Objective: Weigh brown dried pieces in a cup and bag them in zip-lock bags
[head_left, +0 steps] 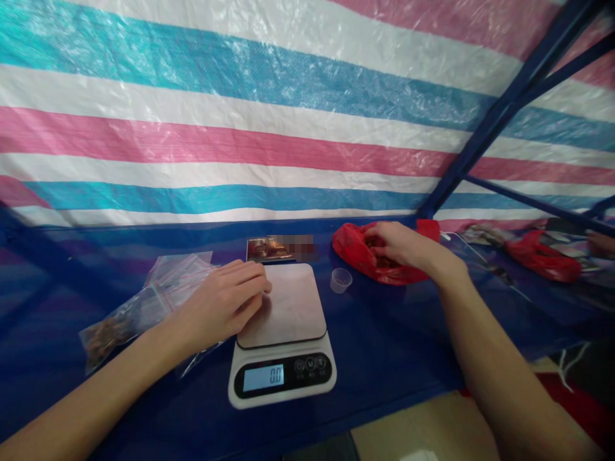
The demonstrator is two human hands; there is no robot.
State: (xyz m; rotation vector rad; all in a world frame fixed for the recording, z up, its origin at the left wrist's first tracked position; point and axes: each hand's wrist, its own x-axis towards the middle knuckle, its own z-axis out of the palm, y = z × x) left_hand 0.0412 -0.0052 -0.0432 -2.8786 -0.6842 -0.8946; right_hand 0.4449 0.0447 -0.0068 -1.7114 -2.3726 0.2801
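Head view: in the middle of the frame the right hand (398, 246) reaches into a red plastic bag (355, 253) lying on the blue table (394, 346). Its fingers curl inside, but I cannot tell if they pinch anything. The bag looks soft, thin and crinkly, so it is best held by its rim. Lower left, the left hand (225, 301) rests with loose fingers on the edge of the kitchen scale (283, 333), over clear zip bags (144, 307). A small plastic cup (341, 280) stands between scale and bag.
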